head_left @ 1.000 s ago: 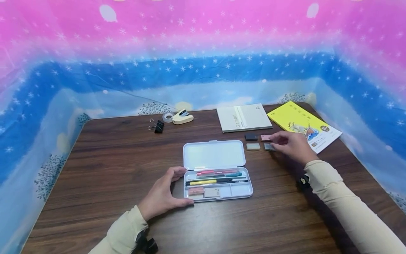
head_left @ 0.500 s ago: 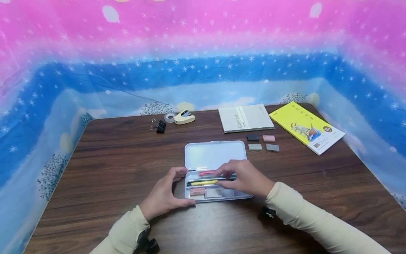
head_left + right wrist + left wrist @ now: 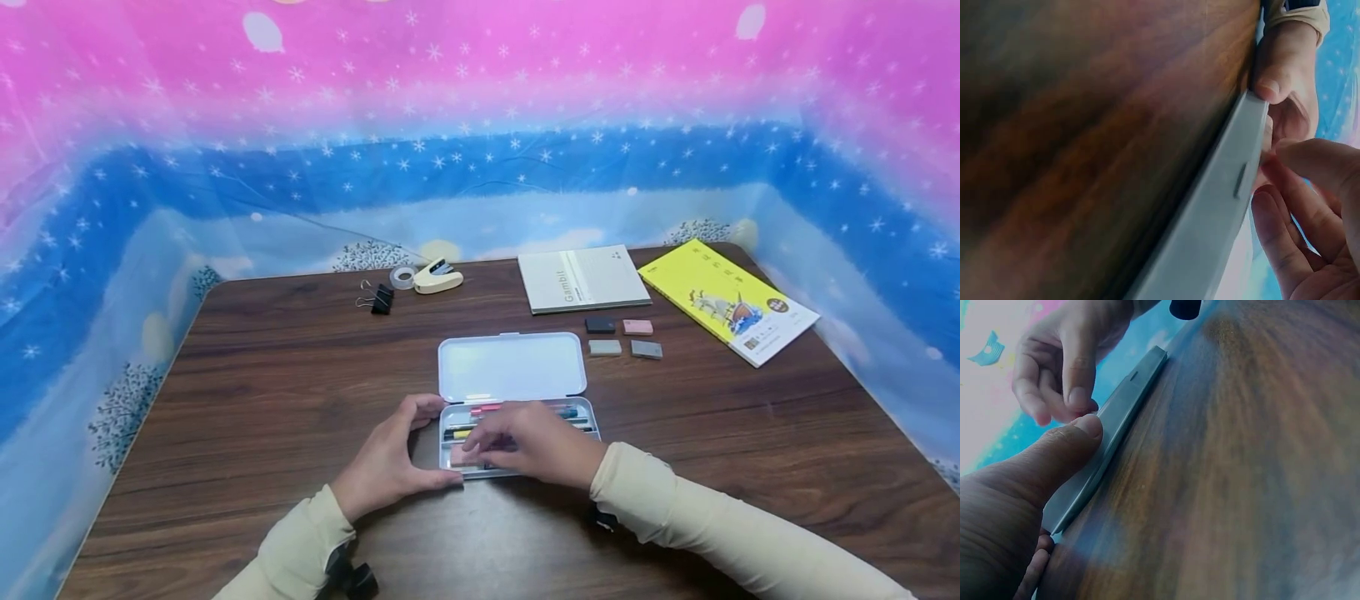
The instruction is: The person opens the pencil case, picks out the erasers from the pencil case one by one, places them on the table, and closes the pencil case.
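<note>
My left hand (image 3: 386, 467) grips the open pencil case (image 3: 517, 392) at its left end mid-table (image 3: 262, 400) — my right hand (image 3: 528, 442) curls into its lower tray; whether it holds anything, I can't tell.

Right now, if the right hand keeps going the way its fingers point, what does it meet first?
Probably the pink eraser in the pencil case, and beyond it the left hand bracing the case's end; depth is unclear.

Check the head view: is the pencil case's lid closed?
No, the lid lies flipped open and flat behind the tray of the pencil case, where pens show.
</note>
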### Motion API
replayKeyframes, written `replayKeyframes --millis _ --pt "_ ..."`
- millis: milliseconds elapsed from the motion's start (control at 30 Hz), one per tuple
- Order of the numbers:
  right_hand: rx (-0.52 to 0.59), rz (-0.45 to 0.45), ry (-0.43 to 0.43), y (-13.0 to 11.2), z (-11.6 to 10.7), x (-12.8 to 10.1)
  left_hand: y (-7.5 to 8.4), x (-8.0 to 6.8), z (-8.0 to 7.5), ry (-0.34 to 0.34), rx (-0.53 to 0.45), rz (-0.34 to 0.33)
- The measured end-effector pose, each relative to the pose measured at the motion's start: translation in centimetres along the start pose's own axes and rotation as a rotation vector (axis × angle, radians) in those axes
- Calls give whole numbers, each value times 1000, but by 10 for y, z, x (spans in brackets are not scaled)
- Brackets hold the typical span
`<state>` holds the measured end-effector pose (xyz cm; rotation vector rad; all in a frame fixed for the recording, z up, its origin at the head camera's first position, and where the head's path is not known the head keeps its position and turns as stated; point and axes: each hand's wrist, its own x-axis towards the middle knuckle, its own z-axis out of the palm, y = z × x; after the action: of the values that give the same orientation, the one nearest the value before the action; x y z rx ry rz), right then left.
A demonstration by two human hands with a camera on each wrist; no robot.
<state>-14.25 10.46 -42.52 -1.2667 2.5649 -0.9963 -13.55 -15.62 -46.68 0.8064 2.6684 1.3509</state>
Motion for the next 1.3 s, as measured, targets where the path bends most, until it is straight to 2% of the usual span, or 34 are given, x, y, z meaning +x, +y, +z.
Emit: replayKeyframes --millis 100,333,667,900,1167,1300 --pt "-10 5 1 0 3 1 0 0 0 7 2 6" --pt "-155 67 13 -1 3 1 1 0 0 -9 -3 -22" --pt "-128 52 -6 -7 3 4 -1 0 0 3 2 -6" --pt "-158 -11 -11 -7 5 2 1 0 0 -16 -11 -36" --pt "-172 -65 10 -10 6 0 2 0 0 -8 -15 -23" --pt "-152 -54 1 -10 7 1 2 1 0 -5 -11 -19"
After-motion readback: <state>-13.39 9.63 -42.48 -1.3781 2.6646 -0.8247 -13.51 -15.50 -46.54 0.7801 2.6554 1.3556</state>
